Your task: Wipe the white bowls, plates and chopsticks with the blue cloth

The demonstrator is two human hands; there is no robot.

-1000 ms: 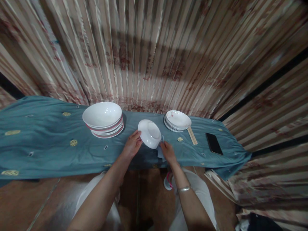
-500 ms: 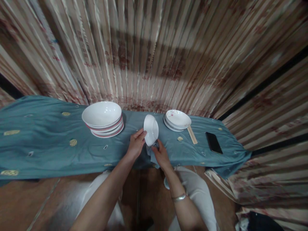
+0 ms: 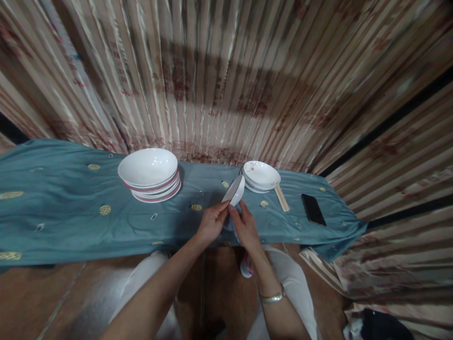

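A small white bowl (image 3: 238, 192) is held on its edge above the middle of the table, its rim turned up and to the left. My left hand (image 3: 212, 222) pinches the bowl's near edge. My right hand (image 3: 245, 226) is closed beside it, gripping a greyish-blue cloth (image 3: 228, 224) against the lower part of the bowl. Most of the cloth is hidden behind the fingers. Just beyond the bowl stands a stack of small white dishes (image 3: 261, 175), the top one with a pink flower pattern.
To the left stands a stack of large white bowls (image 3: 148, 169) with red bands. Wooden chopsticks (image 3: 282, 198) and a black phone (image 3: 313, 209) lie on the right. A teal patterned cloth (image 3: 78, 212) covers the table, and a pleated curtain (image 3: 219, 85) hangs behind it.
The bowl has turned from showing its underside to standing on edge, and has moved slightly right, closer to the small dishes. Both hands have come together at its near edge.
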